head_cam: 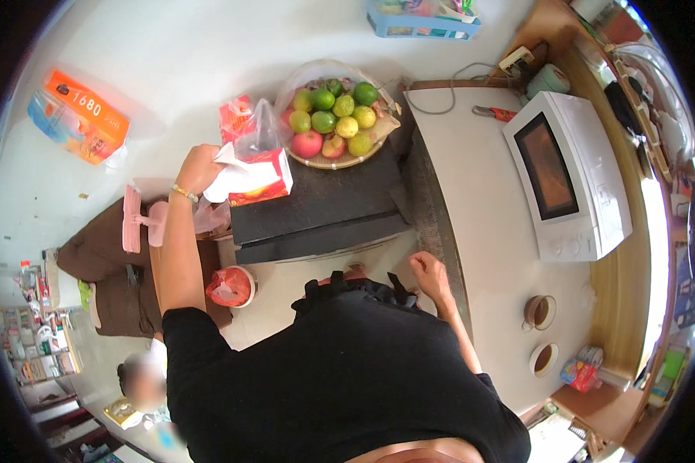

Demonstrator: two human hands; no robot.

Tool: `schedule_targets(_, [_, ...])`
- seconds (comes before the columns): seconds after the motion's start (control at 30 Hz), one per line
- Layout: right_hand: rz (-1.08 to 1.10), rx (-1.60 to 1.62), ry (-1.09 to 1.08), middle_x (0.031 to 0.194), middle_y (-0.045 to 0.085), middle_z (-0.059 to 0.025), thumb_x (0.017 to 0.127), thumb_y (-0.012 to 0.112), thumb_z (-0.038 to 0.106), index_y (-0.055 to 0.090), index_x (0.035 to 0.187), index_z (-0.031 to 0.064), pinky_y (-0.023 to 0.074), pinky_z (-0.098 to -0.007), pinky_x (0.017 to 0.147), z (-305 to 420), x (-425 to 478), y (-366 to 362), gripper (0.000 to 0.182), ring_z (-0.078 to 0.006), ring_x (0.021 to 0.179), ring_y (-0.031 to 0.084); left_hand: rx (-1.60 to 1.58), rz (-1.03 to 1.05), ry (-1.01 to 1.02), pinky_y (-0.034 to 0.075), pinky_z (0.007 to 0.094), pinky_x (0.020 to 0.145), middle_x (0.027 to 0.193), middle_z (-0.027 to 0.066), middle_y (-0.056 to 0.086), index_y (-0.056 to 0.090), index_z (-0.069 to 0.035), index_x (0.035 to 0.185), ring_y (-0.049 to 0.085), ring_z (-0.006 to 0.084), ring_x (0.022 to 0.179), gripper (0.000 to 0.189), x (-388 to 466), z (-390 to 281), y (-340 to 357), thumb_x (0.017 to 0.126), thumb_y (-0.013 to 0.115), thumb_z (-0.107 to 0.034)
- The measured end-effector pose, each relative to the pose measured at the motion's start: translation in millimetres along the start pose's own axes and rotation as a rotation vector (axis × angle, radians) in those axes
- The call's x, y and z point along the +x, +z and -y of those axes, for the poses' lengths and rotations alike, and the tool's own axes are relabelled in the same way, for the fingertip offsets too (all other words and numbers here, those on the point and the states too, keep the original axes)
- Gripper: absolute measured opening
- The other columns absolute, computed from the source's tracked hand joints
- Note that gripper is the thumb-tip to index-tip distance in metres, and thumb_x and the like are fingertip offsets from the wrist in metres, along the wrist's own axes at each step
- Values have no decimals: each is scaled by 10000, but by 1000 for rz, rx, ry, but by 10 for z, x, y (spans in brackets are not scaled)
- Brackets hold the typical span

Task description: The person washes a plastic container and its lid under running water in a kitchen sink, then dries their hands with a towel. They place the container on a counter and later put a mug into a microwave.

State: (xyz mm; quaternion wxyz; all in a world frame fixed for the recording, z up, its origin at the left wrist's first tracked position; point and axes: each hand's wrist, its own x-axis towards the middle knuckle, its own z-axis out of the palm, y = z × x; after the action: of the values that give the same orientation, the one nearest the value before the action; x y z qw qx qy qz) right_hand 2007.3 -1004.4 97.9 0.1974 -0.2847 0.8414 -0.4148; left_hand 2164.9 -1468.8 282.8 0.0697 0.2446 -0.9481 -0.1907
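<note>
My left hand, with a beaded bracelet at the wrist, grips a white tissue at the opening of a red tissue box. The box rests on the left end of a black cabinet. Behind it are a clear plastic bag and a red packet. To the box's right sits a round woven basket of green and yellow citrus fruits and a red apple. My right hand hangs by the edge of the pale counter, its fingers curled; whether it holds anything does not show.
A white microwave and two cups stand on the counter at right. A lined bin is on the floor beside a brown sofa. Another person is at lower left. A blue basket hangs on the wall.
</note>
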Motion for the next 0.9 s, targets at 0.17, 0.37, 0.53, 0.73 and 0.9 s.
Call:
schedule_targets(0.17, [-20, -12, 54, 727, 602, -115, 812, 552, 171, 600, 892, 23, 452, -300, 594, 117, -85, 257, 175, -190, 648, 594, -226, 198, -63, 426, 284, 531, 606, 68, 583, 621, 33, 768, 555, 95, 590, 145, 45, 123, -167, 732, 633, -106])
schedule_targets(0.37, [4, -37, 144, 718, 606, -110, 812, 551, 180, 602, 892, 27, 454, -305, 610, 163, -233, 414, 179, -188, 662, 596, -1000, -61, -157, 473, 234, 624, 804, 57, 631, 588, 71, 951, 592, 118, 675, 240, -95, -166, -487, 788, 593, -104])
schedule_targets(0.53, [29, -95, 113, 816, 619, -131, 804, 550, 175, 607, 889, 42, 464, -333, 656, 295, -229, 449, 167, -223, 745, 606, -1621, -69, 178, 480, 283, 717, 949, 93, 598, 486, 57, 1118, 586, 171, 831, 354, -485, -1031, -331, 787, 548, -55])
schedule_targets(0.73, [5, -104, 66, 844, 607, -125, 795, 560, 166, 611, 889, 51, 460, -357, 654, 451, -240, 452, 157, -282, 772, 591, -1845, 396, 980, 469, 282, 652, 888, 106, 567, 490, 58, 1031, 569, 190, 755, 291, -911, -2283, -459, 804, 528, -119])
schedule_targets(0.9, [-43, -59, 119, 851, 594, -156, 813, 531, 181, 598, 869, 25, 449, -398, 684, 494, -380, 396, 179, -313, 813, 576, -1851, 646, 1338, 461, 281, 597, 837, 117, 541, 494, 58, 959, 556, 206, 691, 271, -1006, -2753, -471, 817, 512, -172])
